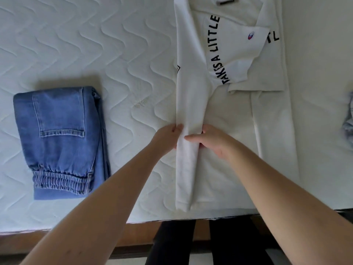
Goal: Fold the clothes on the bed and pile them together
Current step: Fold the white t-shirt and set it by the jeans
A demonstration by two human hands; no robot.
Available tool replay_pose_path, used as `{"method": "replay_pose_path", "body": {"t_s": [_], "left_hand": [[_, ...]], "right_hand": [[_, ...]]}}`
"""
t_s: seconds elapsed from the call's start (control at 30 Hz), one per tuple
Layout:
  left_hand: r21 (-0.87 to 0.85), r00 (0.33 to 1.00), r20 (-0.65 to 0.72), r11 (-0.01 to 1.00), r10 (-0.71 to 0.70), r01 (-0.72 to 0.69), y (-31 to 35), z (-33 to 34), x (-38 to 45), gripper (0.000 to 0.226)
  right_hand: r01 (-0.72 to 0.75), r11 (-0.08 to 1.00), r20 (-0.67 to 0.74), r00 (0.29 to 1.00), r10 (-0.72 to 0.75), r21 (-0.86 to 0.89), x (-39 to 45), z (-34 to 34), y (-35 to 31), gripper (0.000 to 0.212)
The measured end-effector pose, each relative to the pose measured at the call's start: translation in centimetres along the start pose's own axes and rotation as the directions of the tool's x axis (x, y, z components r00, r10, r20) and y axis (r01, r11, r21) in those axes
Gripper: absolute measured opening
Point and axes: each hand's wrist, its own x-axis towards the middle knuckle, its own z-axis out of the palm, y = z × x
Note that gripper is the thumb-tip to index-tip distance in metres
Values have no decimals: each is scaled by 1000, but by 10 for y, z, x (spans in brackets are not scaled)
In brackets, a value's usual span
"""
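Note:
A white T-shirt (229,115) with black lettering lies flat on the bed, its right sleeve folded in over the chest. Its left side is folded inward into a long narrow flap (189,104) that runs from top to bottom. My left hand (168,135) holds the flap's left edge, fingers curled round it. My right hand (212,139) grips the flap from the right, thumb lying on top and fingers tucked under. Folded blue jeans (61,140) lie apart on the left of the bed.
The quilted white mattress (95,44) fills the view, with its front edge (95,224) close to me. A bluish garment (349,119) pokes in at the right border. Below the edge are a wooden floor and my dark-clad legs (172,243).

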Motion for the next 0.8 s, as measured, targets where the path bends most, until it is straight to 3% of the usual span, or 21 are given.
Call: {"method": "replay_pose_path", "body": {"t_s": [0.1, 0.17, 0.23, 0.33, 0.47, 0.53, 0.63, 0.73, 0.8], "left_hand": [[-21, 999, -44, 1000, 20, -20, -15, 16, -24, 38], [-52, 998, -57, 998, 30, -33, -21, 26, -37, 32], [-145, 1000, -19, 989, -19, 16, -23, 36, -48, 32], [-212, 998, 13, 976, -56, 57, -27, 55, -63, 52], [-335, 992, 17, 934, -124, 122, -35, 79, -74, 48], [-378, 985, 32, 910, -169, 168, -39, 88, -80, 41], [-334, 984, -12, 928, -180, 166, -43, 102, -91, 40], [-266, 978, -69, 948, -197, 172, -47, 111, -100, 36], [-291, 974, -69, 938, -215, 186, -50, 118, -106, 29]], "right_hand": [[-88, 987, 130, 986, 105, -131, -21, 3, 26, 33], [-100, 984, 130, 984, 119, -147, -38, 3, 39, 41], [-42, 981, 94, 994, 61, -192, -56, 0, 47, 38], [54, 930, 44, 998, -40, -364, -80, -5, 58, 31], [123, 945, -129, 977, -169, -301, -100, -9, 84, 10], [71, 972, -152, 983, -107, -223, -103, -8, 98, 17], [7, 930, -91, 995, -44, -368, -103, 0, 119, 23], [-71, 872, -226, 973, -46, -484, -105, 4, 136, 28], [-50, 874, -288, 952, -105, -484, -112, 3, 143, 30]]}}
